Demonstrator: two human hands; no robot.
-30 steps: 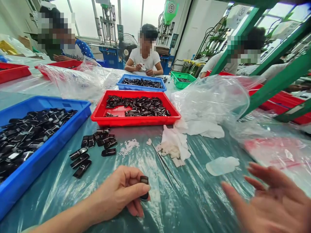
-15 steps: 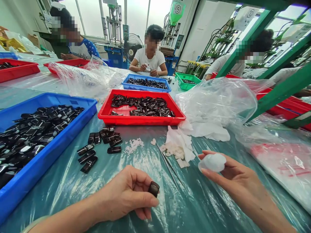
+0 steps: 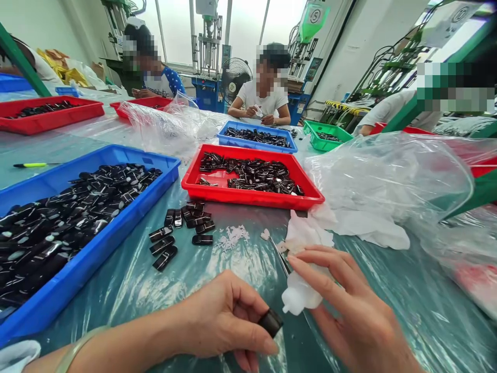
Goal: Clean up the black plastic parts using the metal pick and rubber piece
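My left hand pinches a small, glossy black plastic piece between thumb and fingers. Close by on the right, my right hand grips a small white translucent squeeze bottle, whose narrow tip points left and down towards the piece without touching it. Part of the bottle is hidden by my fingers. Behind it lie metal tweezers, partly covered, beside a crumpled white cloth. Similar black pieces lie grouped on the plastic-covered table, next to a patch of white scraps.
A blue tray heaped with black pieces stands at left, and a red tray of them stands ahead. Clear plastic bags spread at right, near a green metal bar. Several co-workers sit across the table.
My right hand has come left, bringing the bottle near the black piece and turning its tip leftward. My left hand still holds the piece. The whole view has swung left.
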